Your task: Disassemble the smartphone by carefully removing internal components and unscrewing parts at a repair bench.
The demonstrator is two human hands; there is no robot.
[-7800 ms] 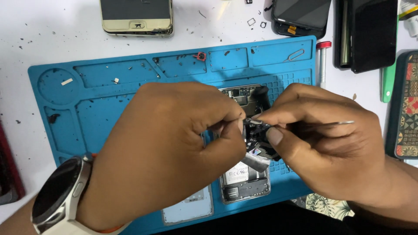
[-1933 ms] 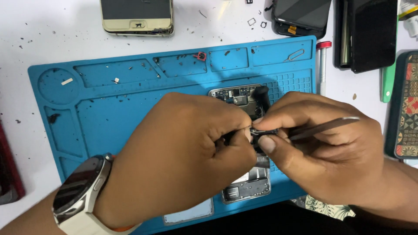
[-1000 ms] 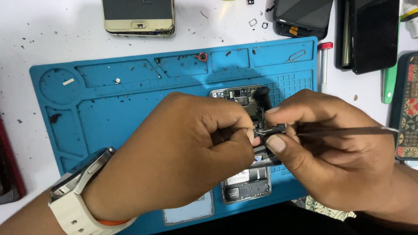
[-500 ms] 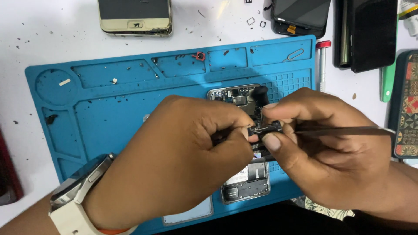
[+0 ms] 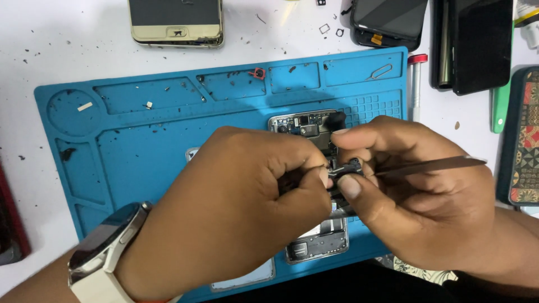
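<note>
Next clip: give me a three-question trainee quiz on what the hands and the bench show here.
1. True or false: the right hand holds metal tweezers.
2. Which lies under the opened phone? A) a wooden tray B) a blue repair mat C) a green cloth
3. Fill in: the left hand has a ______ on its wrist.

Key
1. True: the thin metal tool juts out to the right between its fingers.
2. B: the phone's exposed insides sit on the blue mat.
3. Watch, with a pale strap.
</note>
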